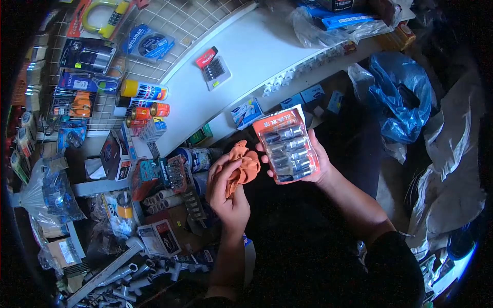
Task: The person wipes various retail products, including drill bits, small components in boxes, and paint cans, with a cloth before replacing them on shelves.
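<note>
Dim overall, with a cold bluish cast; the white curved shelf board [257, 56] at upper centre is the brightest patch. Glare streaks the clear-fronted orange blister pack of metal sockets [288, 146] and the crumpled blue plastic bag [405, 97] at upper right. The crumpled orange cloth [245, 167] at centre is sharp. Lower centre sinks into black shadow. Fisheye warping bends the edges (corners go fully dark).

Item 1: socket set blister pack [286, 146]; orange card backing, clear front, rows of chrome sockets; held face-up, tilted, top toward 11 o'clock.
Item 2: orange cloth [243, 167]; crumpled, bunched; touching the pack's edge at its 9 o'clock side.
Location: both held mid-air above the dark floor.
</note>
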{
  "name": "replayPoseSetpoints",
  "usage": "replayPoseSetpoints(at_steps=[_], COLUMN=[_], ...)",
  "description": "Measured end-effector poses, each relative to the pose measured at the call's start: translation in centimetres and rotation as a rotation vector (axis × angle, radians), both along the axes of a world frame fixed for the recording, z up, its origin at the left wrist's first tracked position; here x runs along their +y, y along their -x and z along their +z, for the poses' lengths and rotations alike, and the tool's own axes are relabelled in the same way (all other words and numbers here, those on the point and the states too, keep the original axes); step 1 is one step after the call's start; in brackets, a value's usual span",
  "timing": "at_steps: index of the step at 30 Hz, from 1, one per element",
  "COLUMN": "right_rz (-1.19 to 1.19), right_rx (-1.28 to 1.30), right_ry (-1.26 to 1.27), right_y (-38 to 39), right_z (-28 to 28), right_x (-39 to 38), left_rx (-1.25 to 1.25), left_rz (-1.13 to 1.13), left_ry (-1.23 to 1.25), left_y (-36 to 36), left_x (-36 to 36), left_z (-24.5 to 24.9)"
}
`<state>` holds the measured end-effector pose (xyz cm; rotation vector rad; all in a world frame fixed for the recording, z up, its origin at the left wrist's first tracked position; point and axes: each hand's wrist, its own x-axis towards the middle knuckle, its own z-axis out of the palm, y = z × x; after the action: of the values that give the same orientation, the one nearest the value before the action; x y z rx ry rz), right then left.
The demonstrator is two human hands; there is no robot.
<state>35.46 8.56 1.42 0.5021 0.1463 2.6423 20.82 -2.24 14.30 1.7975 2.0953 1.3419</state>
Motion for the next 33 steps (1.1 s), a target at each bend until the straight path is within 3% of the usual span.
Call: replayPoseSetpoints(at_steps=[7, 14, 18, 21, 28, 33], right_rz=[0.086, 0.051, -0.076, -0.036, -0.184, -0.129], right_rx=[0.182, 0.175, -0.222, -0.126, -0.938, -1.003], right_ry=[0.209, 0.185, -0.086, 0.007, -0.357, -0.336], right_y=[0.0, -0.1, -0.3, 0.3, 0.0, 0.0], right_z=[0.3, 0.0, 0.5, 0.1, -0.4, -1.8], right_x=[0.0, 0.5, 0.8, 0.6, 1.4, 1.6], left_rx=[-0.041, -0.064, -0.072, -0.073, -0.075, -0.105], left_rz=[-0.011, -0.035, -0.026, -0.021, -0.014, -0.013], left_ry=[0.004, 0.025, 0.023, 0.028, 0.028, 0.018], left_y=[0.2, 0.7, 1.0, 1.0, 1.4, 1.7], left_x=[0.0, -0.3, -0.5, -0.6, -0.8, -0.9], left_z=[-0.9, -1.6, -1.8, -1.7, -2.2, -2.5])
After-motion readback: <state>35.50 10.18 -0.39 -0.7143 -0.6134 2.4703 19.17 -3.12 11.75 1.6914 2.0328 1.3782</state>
